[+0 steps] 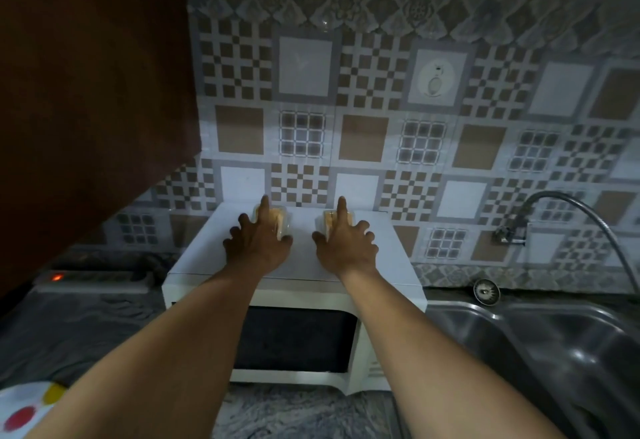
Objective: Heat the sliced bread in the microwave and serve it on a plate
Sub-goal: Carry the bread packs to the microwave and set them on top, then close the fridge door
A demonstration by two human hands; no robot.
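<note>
Atop microwave [388, 251], fingers: left fingers [265, 206] splayed wide, index laid straight over left bread pack [281, 222], thumb at its near corner; not curled round it.
Right fingers [342, 208]: mirrored; spread apart, index across right bread pack [328, 220], thumb near its front-left edge.
Hands: left hand [259, 239] & right hand [346, 244] palms down, arms stretched fwd; prob. a reach to take both packs.
Packs: clear tubs w/ sliced bread, side by side but apart, at back of microwave top by tiled wall, hence the long reach.
Microwave door: closed; bread likely not heated yet.
Sink [519, 327]: steel, just right of microwave.
Plate: cannot tell if any in view.
</note>
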